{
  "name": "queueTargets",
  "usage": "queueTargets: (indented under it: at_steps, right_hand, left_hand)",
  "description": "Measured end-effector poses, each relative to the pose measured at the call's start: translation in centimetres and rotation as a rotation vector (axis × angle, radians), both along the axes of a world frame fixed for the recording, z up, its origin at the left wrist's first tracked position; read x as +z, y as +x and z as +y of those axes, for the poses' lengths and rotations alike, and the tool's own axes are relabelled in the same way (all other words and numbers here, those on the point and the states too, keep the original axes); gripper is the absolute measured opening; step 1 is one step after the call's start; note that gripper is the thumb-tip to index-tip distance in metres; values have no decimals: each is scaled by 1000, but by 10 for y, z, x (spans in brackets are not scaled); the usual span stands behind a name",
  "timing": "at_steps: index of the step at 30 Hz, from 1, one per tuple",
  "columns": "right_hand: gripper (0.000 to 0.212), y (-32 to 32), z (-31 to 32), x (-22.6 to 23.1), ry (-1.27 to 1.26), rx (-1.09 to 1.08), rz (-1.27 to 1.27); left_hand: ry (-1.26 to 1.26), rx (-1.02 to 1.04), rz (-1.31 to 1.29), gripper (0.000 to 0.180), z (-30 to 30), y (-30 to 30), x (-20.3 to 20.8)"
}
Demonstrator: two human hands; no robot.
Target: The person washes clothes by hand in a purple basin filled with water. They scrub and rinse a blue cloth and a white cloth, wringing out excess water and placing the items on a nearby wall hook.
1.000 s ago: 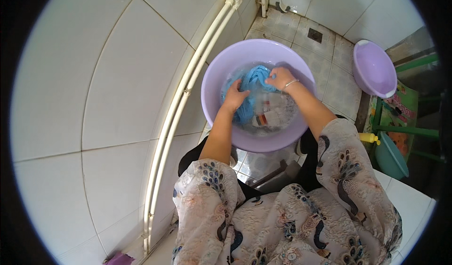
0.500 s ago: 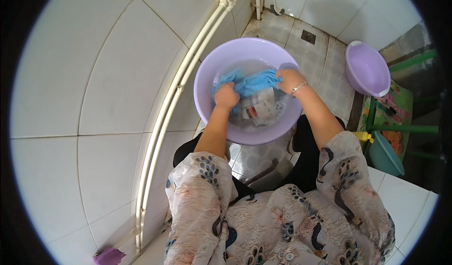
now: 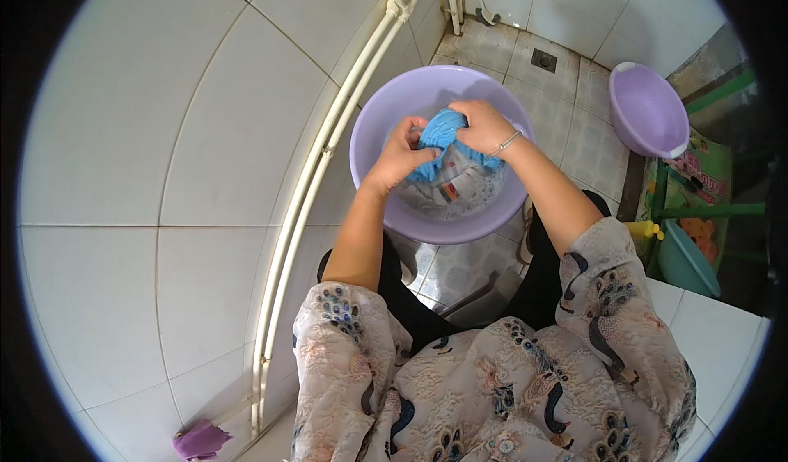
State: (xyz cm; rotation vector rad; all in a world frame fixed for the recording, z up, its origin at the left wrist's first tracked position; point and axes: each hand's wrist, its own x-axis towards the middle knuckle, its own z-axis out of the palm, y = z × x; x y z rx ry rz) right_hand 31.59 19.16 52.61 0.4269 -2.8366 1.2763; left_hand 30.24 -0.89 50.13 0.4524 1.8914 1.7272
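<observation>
Here, two bare hands gather a blue cloth (image 3: pixel 443 130) inside a lilac basin (image 3: pixel 450 231).
The left hand (image 3: pixel 400 155), half curled, pinches one side; the right hand (image 3: pixel 487 129) closes over the top fold, presumably keeping drips above the suds (image 3: pixel 446 211). Pale fabric (image 3: pixel 465 185) lies in them; a smaller purple basin (image 3: pixel 648 111) sits farther off, likely for elbow room.

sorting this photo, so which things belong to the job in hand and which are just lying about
In use: blue cloth, held by left hand and right hand; whitish cloth; large purple basin.
Lying about: smaller purple basin; teal basin; yellow object.
</observation>
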Motion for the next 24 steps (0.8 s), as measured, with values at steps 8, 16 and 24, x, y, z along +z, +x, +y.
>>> queueTargets:
  at_steps: [8,16,24]
  right_hand:
    - [33,23,1,41,-330,-193,178]
    - [40,30,-15,-23,444,254,-338]
    - [30,33,-3,18,127,-53,-24]
  left_hand:
    - [16,150,-28,29,18,8,-3]
    - [-454,112,12,30,-5,7,-43]
    - [-122,177,97,21,-12,16,0]
